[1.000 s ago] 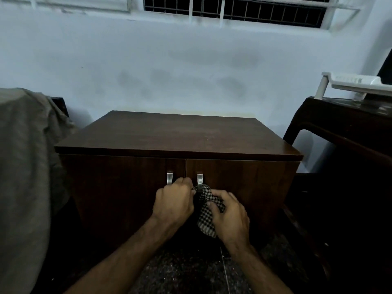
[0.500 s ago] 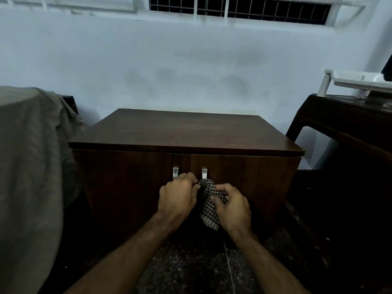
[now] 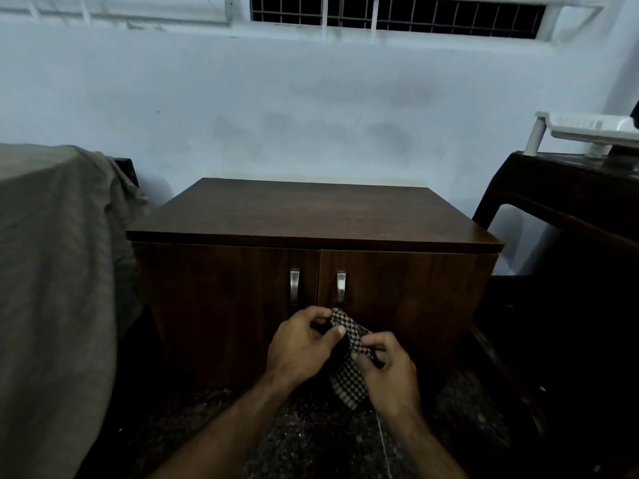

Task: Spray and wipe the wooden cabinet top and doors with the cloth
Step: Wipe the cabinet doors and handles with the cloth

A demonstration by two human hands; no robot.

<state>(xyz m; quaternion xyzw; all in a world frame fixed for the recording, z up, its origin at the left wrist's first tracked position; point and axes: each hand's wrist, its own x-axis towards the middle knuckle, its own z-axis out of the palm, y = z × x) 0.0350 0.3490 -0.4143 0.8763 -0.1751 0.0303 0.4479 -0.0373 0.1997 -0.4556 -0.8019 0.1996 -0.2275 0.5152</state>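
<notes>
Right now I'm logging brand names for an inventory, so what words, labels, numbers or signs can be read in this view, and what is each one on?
None can be read.
white object on the dark table at right: faint grey marks on its edge, too blurred to read.
wooden cabinet, its door handles and the checked cloth held by the left hand and right hand: no text visible.

One wooden cabinet (image 3: 311, 216); two doors: left door (image 3: 214, 305), right door (image 3: 408, 292). Two metal handles: left handle (image 3: 294, 286), right handle (image 3: 341, 286). One checked cloth (image 3: 349, 382). Two hands: left hand (image 3: 301, 344), right hand (image 3: 390, 371). One draped grey sheet (image 3: 52, 271).
</notes>
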